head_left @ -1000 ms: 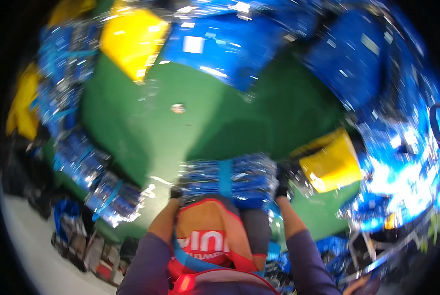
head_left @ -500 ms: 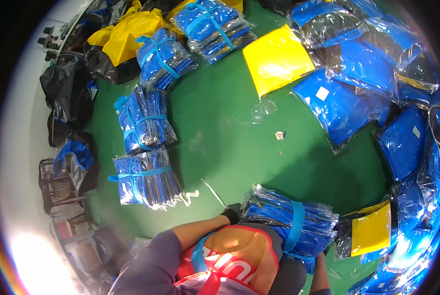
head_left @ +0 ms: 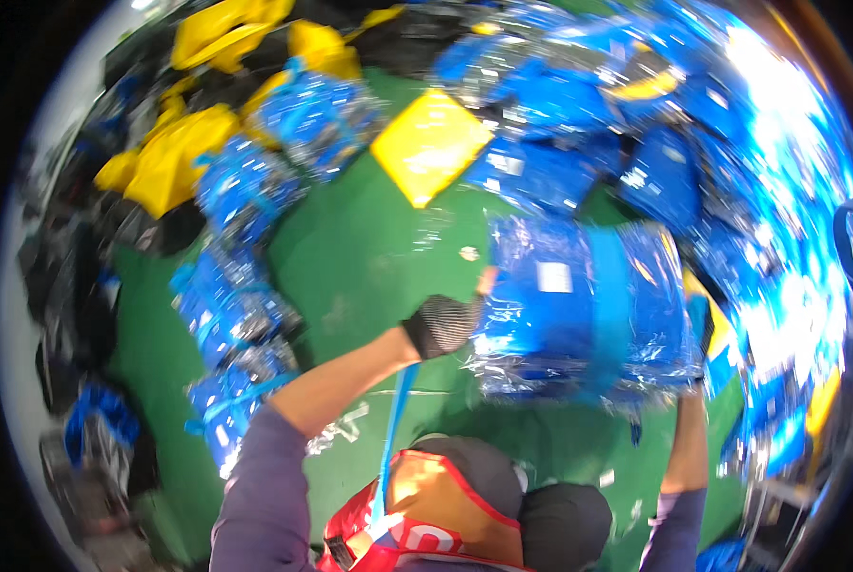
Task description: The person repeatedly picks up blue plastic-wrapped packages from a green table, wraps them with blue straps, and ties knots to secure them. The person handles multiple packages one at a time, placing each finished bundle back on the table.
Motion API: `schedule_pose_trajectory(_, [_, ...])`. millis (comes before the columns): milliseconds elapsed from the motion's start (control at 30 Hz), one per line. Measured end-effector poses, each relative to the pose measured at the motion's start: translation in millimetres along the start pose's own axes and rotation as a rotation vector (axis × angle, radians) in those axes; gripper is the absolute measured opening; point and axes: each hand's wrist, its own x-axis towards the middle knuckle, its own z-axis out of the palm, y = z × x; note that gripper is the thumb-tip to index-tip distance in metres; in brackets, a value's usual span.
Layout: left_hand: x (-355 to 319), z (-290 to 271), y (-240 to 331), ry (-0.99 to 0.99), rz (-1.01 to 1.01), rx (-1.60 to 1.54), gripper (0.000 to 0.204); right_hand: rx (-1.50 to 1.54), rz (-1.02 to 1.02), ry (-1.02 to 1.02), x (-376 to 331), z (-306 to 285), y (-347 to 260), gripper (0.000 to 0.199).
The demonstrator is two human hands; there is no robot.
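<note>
Since the earlier frame the strapped bundle of blue plastic-wrapped packs (head_left: 584, 310) is swinging up and out from against the person's chest, and it is now being held well clear of the body, at about two o'clock from the red vest (head_left: 417, 520). The view itself is also swinging, so the surrounding piles are sitting in different places.

The left hand (head_left: 443, 326), in a dark glove, is clamped on the bundle's left end; the right hand (head_left: 695, 319) is pressing against the right end, though only a sliver of glove is showing, so I cannot tell how its fingers are lying. The bundle is hanging in the air between them, over the green floor (head_left: 369, 257), touching nothing else.

As a judgement, the work is looking mid-way: several strapped blue bundles (head_left: 236, 315) are already lying in a row at nine to eleven o'clock, while loose blue packs (head_left: 655, 172) are crowding twelve to three o'clock (apparently not yet tied). The carried bundle is tied but not set down.

Much is proving hard to read. Motion blur is smearing the right side, glare is washing out the three o'clock rim, and the yellow packs (head_left: 431, 143) and dark bags at the left edge are blending together. A blue strap (head_left: 393, 429) is dangling below the left forearm; its top end is hidden.
</note>
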Motion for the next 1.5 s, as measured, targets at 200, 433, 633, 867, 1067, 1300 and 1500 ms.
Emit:
schedule_pose_trajectory(200, [-11.6,-18.5,-8.5,-0.471,0.264,0.379,0.066,0.572,-0.145,-0.286,-37.3,4.0,0.8,0.027])
schedule_pose_trajectory(433, [-84.2,-8.7,7.3,-0.948,0.269,-0.031,0.021,-0.366,-0.184,-0.224,-156.7,-23.8,40.3,0.056])
schedule_pose_trajectory(633, [-108.1,-21.0,28.1,-1.326,0.121,-0.054,0.021,-0.573,0.046,-0.583,-181.9,-43.3,45.5,0.057])
schedule_pose_trajectory(867, [-81.3,-18.9,40.5,-1.316,-0.055,-0.016,0.018,-0.591,0.077,-0.642,-164.9,-37.3,65.9,0.028])
schedule_pose_trajectory(1067, [-44.7,-38.5,42.2,-1.425,-0.39,0.111,0.019,-0.525,0.261,-0.75,-146.3,-50.2,56.3,0.024])
schedule_pose_trajectory(1300, [-18.4,-105.9,25.2,-0.721,-2.128,-1.234,0.031,0.473,1.292,0.016,-130.8,-86.6,35.8,0.018])
schedule_pose_trajectory(1500, [20.1,-112.3,57.2,-1.001,-1.161,-0.249,0.03,0.308,1.32,0.094,-133.3,-46.2,7.5,0.034])
